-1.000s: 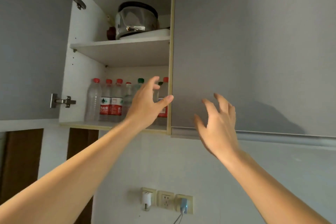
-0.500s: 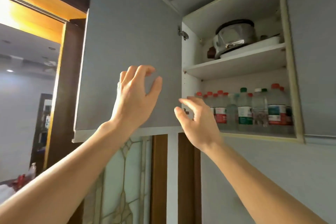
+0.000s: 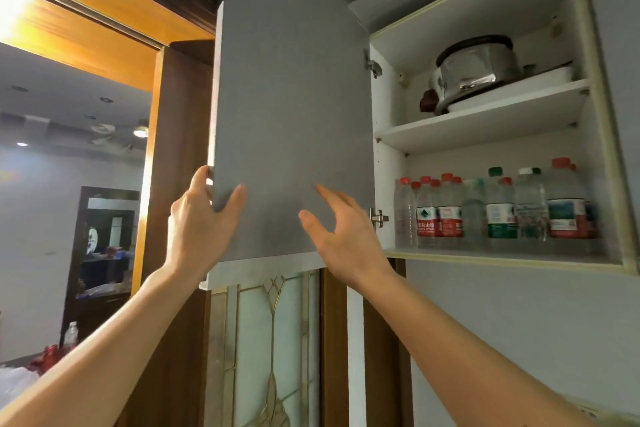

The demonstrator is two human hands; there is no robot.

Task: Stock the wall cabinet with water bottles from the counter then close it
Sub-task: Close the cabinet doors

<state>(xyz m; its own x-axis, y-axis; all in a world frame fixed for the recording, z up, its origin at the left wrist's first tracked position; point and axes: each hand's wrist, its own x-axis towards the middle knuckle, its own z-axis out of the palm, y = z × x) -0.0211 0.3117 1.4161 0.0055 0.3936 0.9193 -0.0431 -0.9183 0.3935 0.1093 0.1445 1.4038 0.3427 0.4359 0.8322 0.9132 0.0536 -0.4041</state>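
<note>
The wall cabinet (image 3: 498, 256) stands open at the right, with several water bottles (image 3: 498, 211) in a row on its lower shelf, most with red caps and labels. Its grey door (image 3: 291, 107) is swung out to the left. My left hand (image 3: 201, 222) grips the door's free left edge near the bottom, thumb on the grey face and fingers wrapped behind. My right hand (image 3: 341, 234) hovers in front of the door's lower part, fingers spread and relaxed, holding nothing.
A steel pot (image 3: 474, 69) sits on a white dish on the upper shelf (image 3: 481, 121). Two hinges (image 3: 379, 217) join door and cabinet. A wooden doorway (image 3: 156, 156) to another room lies left, and a glass panel door (image 3: 273, 350) below.
My view swung left from the cabinet interior to the open door. My left hand moved from the bottles to the door's free edge and took hold of it. The right hand followed leftward.
</note>
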